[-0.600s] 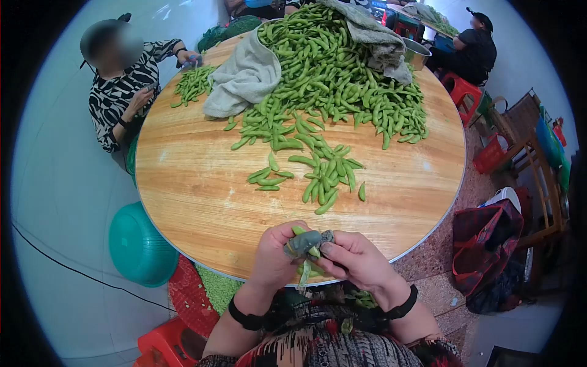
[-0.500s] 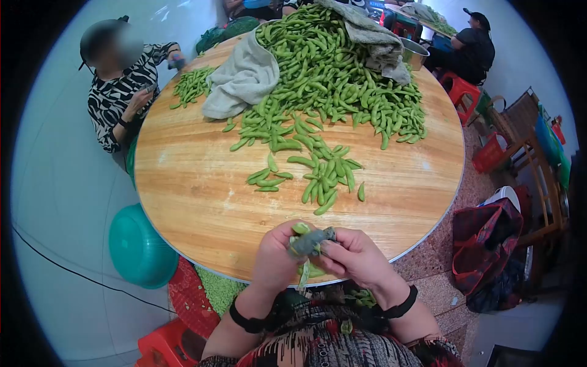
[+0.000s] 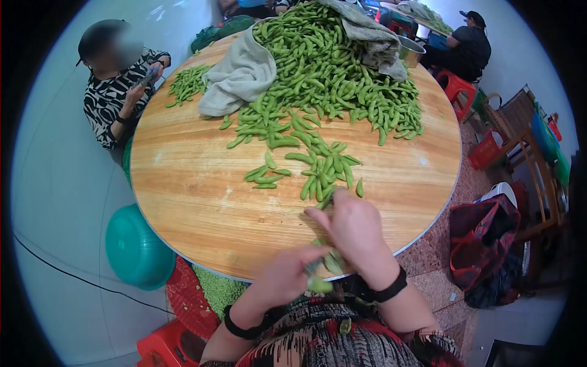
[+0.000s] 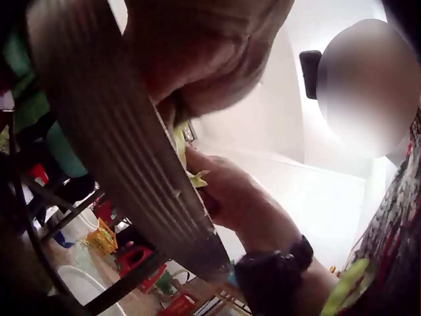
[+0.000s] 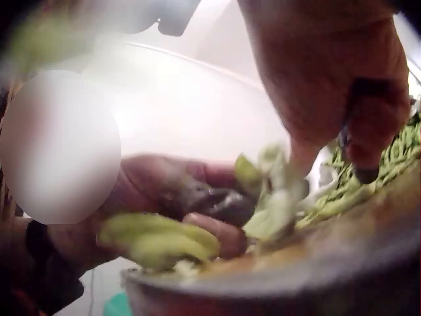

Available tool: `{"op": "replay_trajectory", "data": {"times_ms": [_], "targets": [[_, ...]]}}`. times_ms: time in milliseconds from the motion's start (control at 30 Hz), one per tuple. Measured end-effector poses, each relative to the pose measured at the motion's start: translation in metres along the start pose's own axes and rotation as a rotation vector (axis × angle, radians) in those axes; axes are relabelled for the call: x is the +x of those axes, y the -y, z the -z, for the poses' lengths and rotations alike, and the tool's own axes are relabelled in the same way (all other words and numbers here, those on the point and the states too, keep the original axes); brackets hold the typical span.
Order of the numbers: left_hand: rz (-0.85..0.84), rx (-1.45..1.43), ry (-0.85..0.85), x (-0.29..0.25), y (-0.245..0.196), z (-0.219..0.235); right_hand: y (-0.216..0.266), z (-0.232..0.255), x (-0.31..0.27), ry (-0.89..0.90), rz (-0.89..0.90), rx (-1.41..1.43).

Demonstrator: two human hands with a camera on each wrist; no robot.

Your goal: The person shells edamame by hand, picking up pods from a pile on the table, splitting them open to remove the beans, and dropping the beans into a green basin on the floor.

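Note:
At the near table edge my left hand (image 3: pixel 278 278) is blurred, its fingers curled at a green soybean pod (image 3: pixel 318 284) that hangs below them. Dark grey finger covers (image 5: pixel 227 204) show on this hand in the right wrist view. Pale green pods (image 3: pixel 333 263) lie at the edge between the hands. My right hand (image 3: pixel 361 229) reaches forward over the wooden table, thumb and fingers spread on either side of a pod (image 3: pixel 324 203) at the front of a small cluster (image 3: pixel 321 168). A dark cover (image 5: pixel 365 174) sits on one right fingertip.
A large heap of soybean pods (image 3: pixel 318 73) fills the table's far side, partly under grey cloths (image 3: pixel 241 76). A teal basin (image 3: pixel 137 248) and a red tray (image 3: pixel 189 290) with shelled beans stand lower left. Someone in a patterned top (image 3: pixel 107 98) sits at the left.
My hands, formerly together around a pod, have parted. The right has moved forward to the small cluster; the left has dropped slightly toward the table edge. The person at left has brought both hands together.

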State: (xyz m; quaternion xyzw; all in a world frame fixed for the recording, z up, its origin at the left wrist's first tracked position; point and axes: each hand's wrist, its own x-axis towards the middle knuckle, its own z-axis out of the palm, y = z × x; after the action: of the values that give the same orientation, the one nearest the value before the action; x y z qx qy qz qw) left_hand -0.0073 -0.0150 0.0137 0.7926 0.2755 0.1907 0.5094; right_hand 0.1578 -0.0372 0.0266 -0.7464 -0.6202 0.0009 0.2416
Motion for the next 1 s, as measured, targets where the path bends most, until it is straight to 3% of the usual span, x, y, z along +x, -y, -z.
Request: {"op": "replay_trajectory", "data": {"times_ms": [67, 100, 167, 333, 433, 500, 633, 700, 733, 767, 833, 900, 1000], "targets": [[-0.165, 0.074, 0.141, -0.003, -0.004, -0.007, -0.003, -0.015, -0.004, 0.011, -0.035, -0.033], [-0.169, 0.071, 0.141, -0.003, -0.001, -0.008, -0.005, -0.019, -0.005, 0.026, -0.066, -0.064], [0.145, -0.375, -0.012, -0.002, 0.008, -0.012, -0.014, -0.013, -0.008, -0.017, -0.065, -0.053], [0.158, -0.455, -0.17, 0.011, 0.01, -0.008, -0.012, -0.004, -0.002, -0.026, -0.137, -0.031], [0.123, -0.293, -0.273, 0.018, 0.012, -0.01, -0.013, -0.013, 0.002, -0.011, -0.092, -0.053], [0.156, -0.465, -0.217, 0.019, 0.011, -0.008, -0.019, -0.01, 0.0, -0.004, -0.175, -0.104], [0.236, -0.77, -0.195, 0.02, -0.001, -0.006, -0.036, 0.008, -0.013, -0.08, -0.152, 0.005], [0.296, -1.064, -0.097, 0.024, -0.004, -0.008, -0.04, 0.015, -0.017, 0.219, -0.413, 0.985], [0.297, -1.065, -0.098, 0.026, -0.007, -0.008, -0.033, 0.031, -0.018, 0.42, -0.604, 1.226], [0.302, -1.197, -0.048, 0.027, -0.009, -0.008, -0.031, 0.033, -0.02, 0.422, -0.605, 1.225], [0.308, -1.329, 0.002, 0.029, -0.005, -0.009, -0.027, 0.032, -0.027, 0.609, -0.541, 1.549], [0.183, -1.341, -0.15, 0.029, 0.009, -0.014, -0.02, 0.03, -0.031, 0.606, -0.479, 1.505], [0.148, -1.311, -0.252, 0.027, 0.009, -0.013, -0.011, 0.037, -0.032, 0.519, -0.392, 1.268]]}}
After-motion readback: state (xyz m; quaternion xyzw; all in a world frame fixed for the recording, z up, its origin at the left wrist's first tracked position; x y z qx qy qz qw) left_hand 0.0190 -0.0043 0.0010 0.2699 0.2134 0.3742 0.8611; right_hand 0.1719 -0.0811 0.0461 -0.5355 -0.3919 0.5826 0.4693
